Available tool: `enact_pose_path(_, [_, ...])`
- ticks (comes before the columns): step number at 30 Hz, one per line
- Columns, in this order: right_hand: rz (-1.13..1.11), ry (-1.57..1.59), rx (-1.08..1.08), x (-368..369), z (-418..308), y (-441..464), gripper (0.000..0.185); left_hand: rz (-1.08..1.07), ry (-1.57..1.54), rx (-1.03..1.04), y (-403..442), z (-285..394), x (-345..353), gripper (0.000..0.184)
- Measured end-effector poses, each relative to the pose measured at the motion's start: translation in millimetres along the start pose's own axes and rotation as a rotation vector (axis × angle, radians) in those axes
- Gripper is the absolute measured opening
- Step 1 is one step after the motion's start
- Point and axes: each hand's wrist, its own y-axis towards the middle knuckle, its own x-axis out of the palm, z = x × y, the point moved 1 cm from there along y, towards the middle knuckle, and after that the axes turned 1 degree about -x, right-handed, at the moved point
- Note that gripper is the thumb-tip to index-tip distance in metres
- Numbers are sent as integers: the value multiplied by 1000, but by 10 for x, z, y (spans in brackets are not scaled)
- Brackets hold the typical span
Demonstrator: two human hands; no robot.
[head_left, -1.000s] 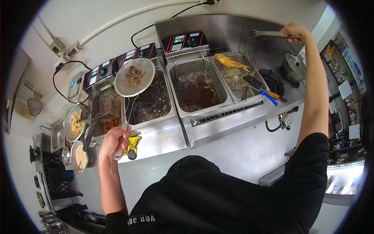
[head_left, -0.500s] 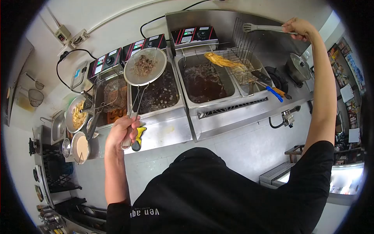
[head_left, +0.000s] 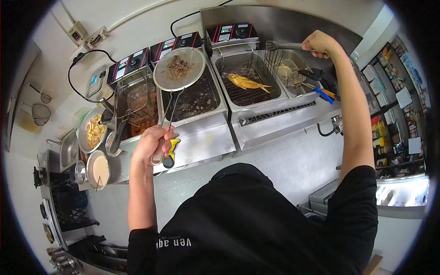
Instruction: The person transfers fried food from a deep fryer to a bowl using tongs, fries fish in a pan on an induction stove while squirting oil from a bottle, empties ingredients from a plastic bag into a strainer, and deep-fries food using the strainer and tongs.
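My left hand (head_left: 156,143) is closed round the handle of a round mesh strainer (head_left: 179,68) with dark brown crumbs in it. The strainer is over the middle fryer (head_left: 197,98), whose dark oil bubbles. My right hand (head_left: 321,44) grips metal tongs (head_left: 288,46) at the upper right. A golden fried fish (head_left: 247,83) lies on a wire rack (head_left: 263,75) over the right fryer (head_left: 233,106). The tongs' tip is near the rack's upper part; whether they touch cannot be told.
A wire basket (head_left: 137,98) sits at the left fryer. Further left are a bowl of pale yellow pieces (head_left: 95,132) and a bowl of batter (head_left: 100,170). Blue-handled and orange-handled tools (head_left: 324,95) lie right of the fryers. A yellow and black object (head_left: 170,155) is on the front ledge.
The rack and fish have moved left, from the draining section to over the right fryer. My right hand and the tongs have moved left too. The strainer stays in my left hand.
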Motion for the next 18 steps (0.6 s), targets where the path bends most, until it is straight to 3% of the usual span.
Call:
enact_pose_path(3, [45,16,4,276,19,-65,15,-45,16,-23,-12,-36,-60,18])
enact_pose_path(8, [71,-69,17,702,82,-251,18,-68,31,-32,-37,-85,-123,19])
enact_pose_path(10, [267,-203,-151,858,114,-330,22,-58,35,-38,-64,-91,-124,19])
enact_pose_path(18, [462,-360,-158,1495,36,-662,17,-58,60,-46,-64,-117,-160,20])
